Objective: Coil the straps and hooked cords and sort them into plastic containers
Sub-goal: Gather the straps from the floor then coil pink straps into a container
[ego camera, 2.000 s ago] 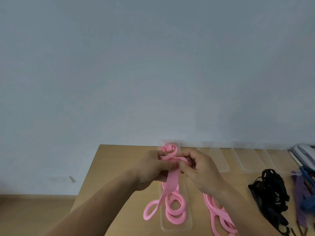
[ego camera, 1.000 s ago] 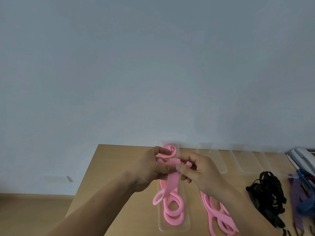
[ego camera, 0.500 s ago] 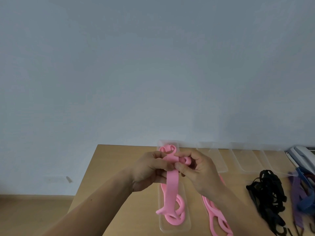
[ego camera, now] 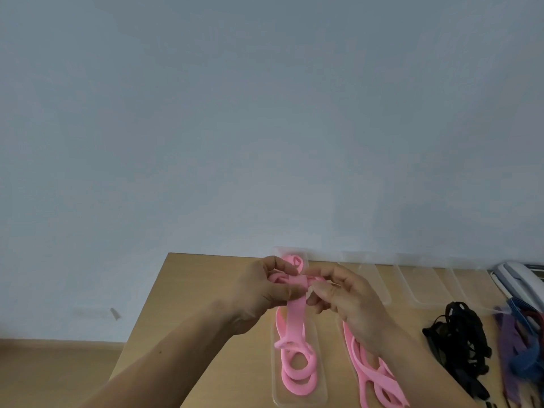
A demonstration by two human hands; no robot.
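Pink strap [ego camera: 295, 315] hangs from both hands above a long clear container [ego camera: 321, 387], which lies lengthwise on the wooden counter [ego camera: 200, 290]. The left hand [ego camera: 263, 293] grips the strap's upper end. Its fingers [ego camera: 279, 265] are curled over a small roll of the band, and its thumb is pressed along the front. The right hand [ego camera: 350, 301] meets it from the other side, fingers bent inward and pinching the same roll, so the two hands touch there.

From that grip the strap drops straight down into the container, where its lower part lies in loose overlapping loops [ego camera: 298, 389] at the near end. At the container's far end, just behind the hands, sits another pink coil [ego camera: 295, 260].

Just right of the container, partly under the right forearm, loose pink straps [ego camera: 374, 381] lie tangled on the counter. Further right of the container, more clear containers [ego camera: 381, 281] stand in a row. Past them are a heap of black cords [ego camera: 459, 346] and then purple and blue straps [ego camera: 518, 351], blurred at the edge. A white object [ego camera: 518, 278] at the far right is too cut off to identify. Behind the container rises a plain pale wall [ego camera: 265, 113].
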